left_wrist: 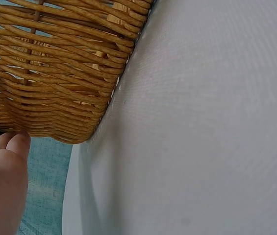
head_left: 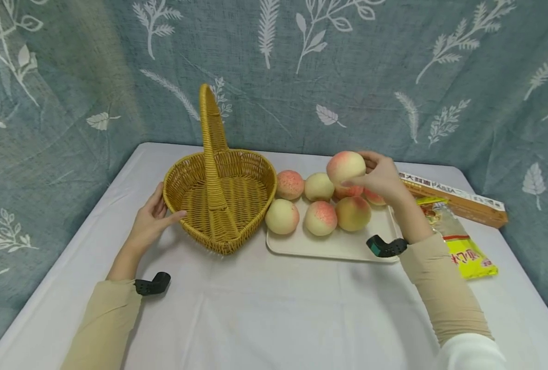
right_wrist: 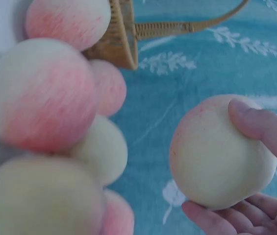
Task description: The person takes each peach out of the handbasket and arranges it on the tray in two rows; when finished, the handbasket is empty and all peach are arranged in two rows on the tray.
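A heart-shaped wicker basket (head_left: 219, 244) with a tall arched handle stands on the white-covered table. My left hand (head_left: 150, 222) holds the basket at its left rim, with the thumb on the rim; the woven side (left_wrist: 55, 83) shows close up in the left wrist view. My right hand (head_left: 384, 180) holds a peach (head_left: 346, 167) between thumb and fingers, raised over the cream tray (head_left: 334, 250). In the right wrist view the thumb lies on top of the held peach (right_wrist: 216, 156) and the fingers beneath. Several more peaches (head_left: 320, 218) sit on the tray.
Right of the tray lie a long orange-brown pasta box (head_left: 463, 203) and a yellow snack bag (head_left: 470, 252), partly behind my right forearm. A blue-green leaf-patterned cloth (head_left: 274, 77) hangs behind the table. The basket's right side stands close to the tray.
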`<state>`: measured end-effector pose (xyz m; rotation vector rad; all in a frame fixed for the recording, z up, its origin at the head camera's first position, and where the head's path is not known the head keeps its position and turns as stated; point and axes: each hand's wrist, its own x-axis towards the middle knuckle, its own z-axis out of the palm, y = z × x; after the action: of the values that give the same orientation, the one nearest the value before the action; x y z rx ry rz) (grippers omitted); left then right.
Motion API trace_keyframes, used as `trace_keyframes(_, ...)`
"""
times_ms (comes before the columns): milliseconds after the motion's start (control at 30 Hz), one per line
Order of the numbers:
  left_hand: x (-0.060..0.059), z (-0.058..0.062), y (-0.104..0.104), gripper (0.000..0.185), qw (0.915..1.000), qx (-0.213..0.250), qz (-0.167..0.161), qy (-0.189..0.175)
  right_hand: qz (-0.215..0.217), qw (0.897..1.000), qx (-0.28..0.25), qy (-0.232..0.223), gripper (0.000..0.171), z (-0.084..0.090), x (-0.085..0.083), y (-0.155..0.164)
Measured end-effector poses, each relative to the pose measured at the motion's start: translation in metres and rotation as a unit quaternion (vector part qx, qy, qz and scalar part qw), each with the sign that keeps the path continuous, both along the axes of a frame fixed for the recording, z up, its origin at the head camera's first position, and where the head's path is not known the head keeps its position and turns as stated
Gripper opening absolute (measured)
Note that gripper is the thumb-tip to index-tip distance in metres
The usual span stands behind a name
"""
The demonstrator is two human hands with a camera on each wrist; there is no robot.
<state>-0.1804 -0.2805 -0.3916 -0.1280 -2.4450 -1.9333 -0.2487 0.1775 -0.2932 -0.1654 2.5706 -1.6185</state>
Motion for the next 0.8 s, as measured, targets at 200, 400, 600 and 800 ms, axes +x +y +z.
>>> trace_keyframes(200, 0.0, 0.0, 0.0, 0.088, 1.0, 0.003, -0.006, 0.003, -0.045, 0.999, 0.015, -0.027, 0.088, -0.009, 0.012, 0.039)
trace_keyframes(400, 0.0, -0.001, -0.001, 0.087, 0.9999, -0.004, -0.001, 0.012, -0.068, 0.997, 0.021, -0.032, 0.085, -0.019, 0.02, 0.068)
trace_keyframes(600, 0.0, -0.003, -0.002, 0.086, 0.9997, -0.004, 0.001, 0.023, -0.061, 0.994, 0.055, -0.07, 0.091, -0.027, 0.031, 0.085)
trace_keyframes(800, 0.0, -0.001, 0.0, 0.086, 0.9999, -0.002, -0.004, 0.014, -0.065, 0.989, 0.105, -0.086, 0.096, -0.044, 0.038, 0.097)
